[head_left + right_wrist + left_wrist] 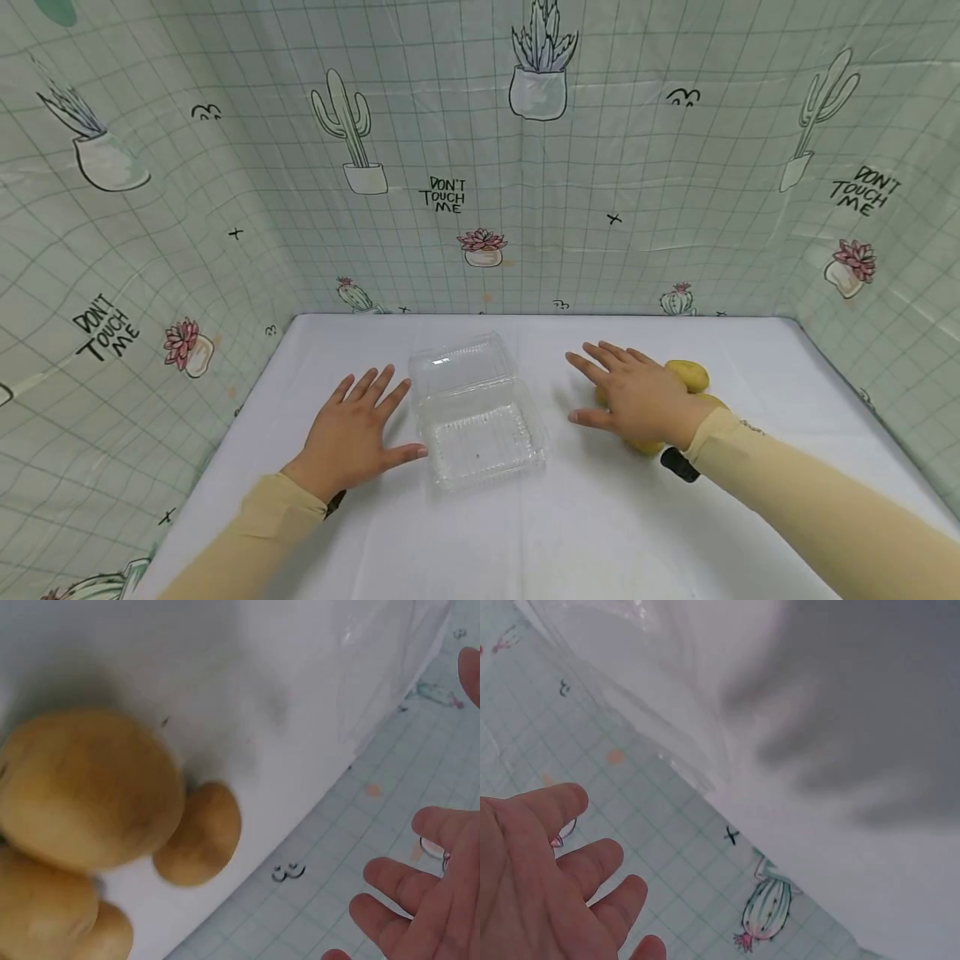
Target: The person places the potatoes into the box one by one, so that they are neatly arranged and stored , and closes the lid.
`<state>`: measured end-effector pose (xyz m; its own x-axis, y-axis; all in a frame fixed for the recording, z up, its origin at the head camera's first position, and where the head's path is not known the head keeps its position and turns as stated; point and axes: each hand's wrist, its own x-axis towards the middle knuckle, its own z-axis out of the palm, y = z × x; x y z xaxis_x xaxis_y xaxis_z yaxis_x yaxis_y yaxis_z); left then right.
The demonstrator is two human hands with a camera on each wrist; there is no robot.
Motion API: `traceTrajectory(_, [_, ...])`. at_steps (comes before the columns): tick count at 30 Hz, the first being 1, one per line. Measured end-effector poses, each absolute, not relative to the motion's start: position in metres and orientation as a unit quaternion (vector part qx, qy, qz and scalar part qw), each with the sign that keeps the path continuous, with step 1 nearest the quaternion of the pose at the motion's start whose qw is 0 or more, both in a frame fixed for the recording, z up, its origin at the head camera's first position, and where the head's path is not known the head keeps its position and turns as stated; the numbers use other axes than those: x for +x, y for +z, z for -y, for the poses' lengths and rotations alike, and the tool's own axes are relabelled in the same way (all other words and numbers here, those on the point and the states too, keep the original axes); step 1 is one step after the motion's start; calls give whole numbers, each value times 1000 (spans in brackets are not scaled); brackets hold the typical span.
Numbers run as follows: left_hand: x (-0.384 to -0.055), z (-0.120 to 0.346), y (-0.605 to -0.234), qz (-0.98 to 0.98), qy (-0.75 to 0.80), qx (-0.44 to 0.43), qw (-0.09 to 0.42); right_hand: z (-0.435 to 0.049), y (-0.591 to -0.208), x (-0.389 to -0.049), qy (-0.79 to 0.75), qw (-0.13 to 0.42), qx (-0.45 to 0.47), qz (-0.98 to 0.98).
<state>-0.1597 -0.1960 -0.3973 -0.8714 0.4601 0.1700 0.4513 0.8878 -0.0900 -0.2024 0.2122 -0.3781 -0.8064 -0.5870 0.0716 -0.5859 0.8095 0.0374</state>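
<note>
A clear plastic clamshell box [486,446] lies on the white table, its lid [463,367] folded back away from me. Just left of it hovers my left hand [352,437], palm down with fingers spread and nothing held. My right hand [645,400] is stretched out above a group of potatoes, its fingers spread too. One yellow potato [687,375] shows beyond the hand, and the others are partly hidden under it. From the right wrist, several potatoes show close together, a large potato [90,791] beside a smaller potato [199,834].
A white cloth covers the table [517,542]. Behind and at both sides stands a pale green checked curtain [570,167] printed with cacti and lettering. A dark wrist camera [679,465] shows below the right wrist.
</note>
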Motion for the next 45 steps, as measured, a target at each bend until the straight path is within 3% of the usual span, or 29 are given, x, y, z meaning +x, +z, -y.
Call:
traceTrajectory(20, [-144,163,-419,975,-50,-214,38,-160,-408,-202,159,-115,291,936])
traceTrajectory(45, [-141,152,-425,973,-69,-222,11,-164,-420,-191,187,-145,280,930])
